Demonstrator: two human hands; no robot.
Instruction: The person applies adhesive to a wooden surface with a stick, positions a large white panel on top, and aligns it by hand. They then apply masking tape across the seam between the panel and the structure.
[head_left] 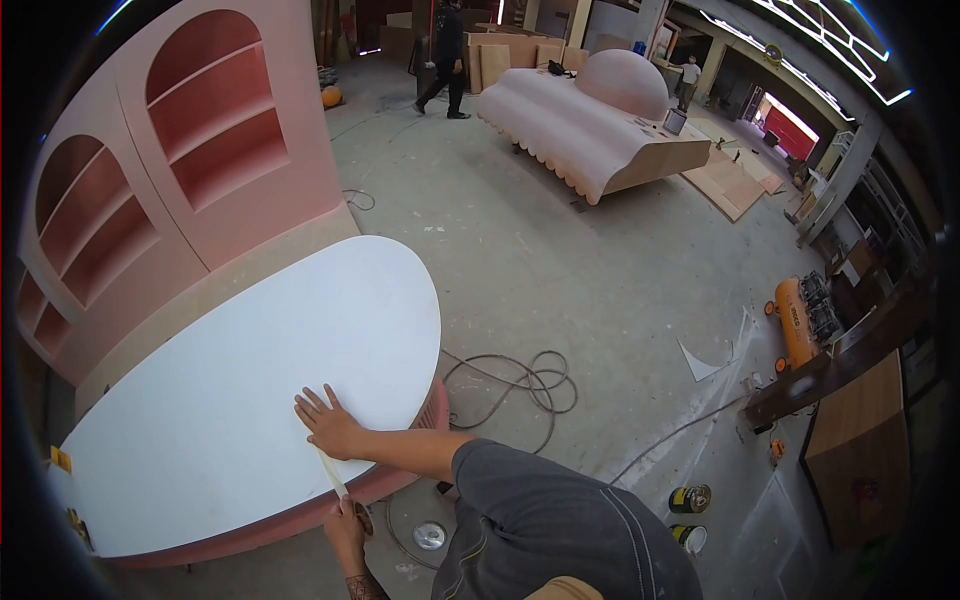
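Note:
My right hand (335,427) lies palm down with fingers spread on a large white rounded panel (250,360). A pale strip, which looks like tape (331,472), runs from beside that palm over the panel's near edge to my left hand (346,532). The left fingers are closed around a brown ring-shaped roll (365,518), just off the edge. Under the panel, a pink base (290,522) shows along its near side.
Pink arched shelving (225,130) stands behind the panel. A hose (520,375) coils on the floor. Cans (690,499) and an orange compressor (797,320) are at the right. Beyond are a pink scalloped structure (590,120), a walking person (447,60) and another person (689,80).

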